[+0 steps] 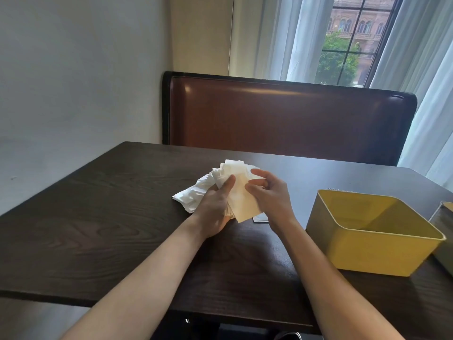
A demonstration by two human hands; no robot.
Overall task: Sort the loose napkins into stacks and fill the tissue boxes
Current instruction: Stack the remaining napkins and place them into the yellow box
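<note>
Table: dark brown wood-grain table [98, 229] fills the lower view, and everything sits on it or hangs over it.
Bench: a reddish-brown padded bench back [289, 119] stands at the far edge, with white curtains [294, 38] and a window behind.
Box: an open yellow rectangular tissue box [382, 251] sits to the right, near the right forearm, nothing visible inside it; the corner of a second box [445, 231] peeks in at the frame's right edge.
Loose pile: crumpled white paper napkins [193, 196] lie mid-table, just behind the left hand.
Held stack: a fanned sheaf of white napkins [239, 192] is up off the table, between both hands.
Left hand: the left hand [215, 209] curls under the sheaf, thumb pressed across its front, a firm grip.
Right hand: the right hand [268, 195] has fingers bent, thumb and fingertips pinching the sheaf's right edge.
Dark item: a small dark flat thing [260, 219] shows beneath the sheaf; can't tell what it is.
</note>
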